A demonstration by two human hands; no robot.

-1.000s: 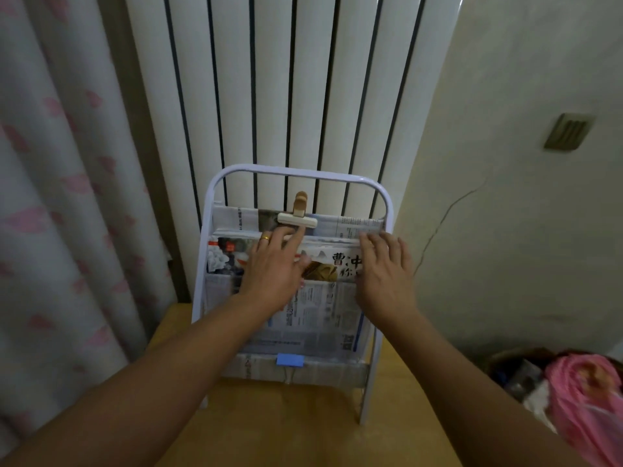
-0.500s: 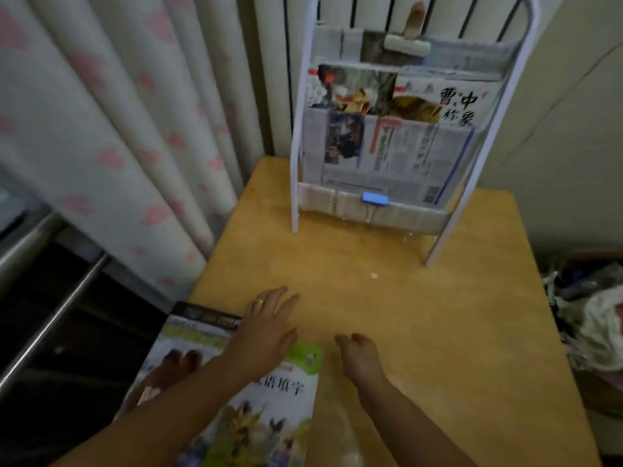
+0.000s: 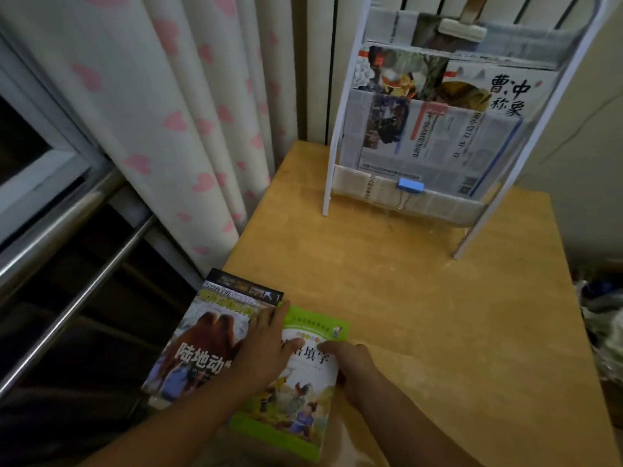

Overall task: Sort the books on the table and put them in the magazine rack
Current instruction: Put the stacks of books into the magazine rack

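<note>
Left hand (image 3: 269, 345) lies flat, fingers spread, across a green-bordered picture book (image 3: 296, 389) and the dark camel-cover book (image 3: 209, 338) beneath it; right hand (image 3: 354, 369) curls on the green book's right edge, its fingertips hidden underneath. Both books sit at the wooden bench's (image 3: 421, 298) near-left corner. Beyond them stands the white wire magazine rack (image 3: 472, 203), its top cropped, holding newspapers.

I see a white curtain (image 3: 161, 106) with pink heart prints hanging left of the radiator (image 3: 315, 65). Below it, a window frame (image 3: 37, 163) and two metal rails (image 3: 77, 237). Cream wall (image 3: 586, 106) on the right shows a thin crack. Cluttered stuff (image 3: 603, 318) at far right, too dim to identify.
</note>
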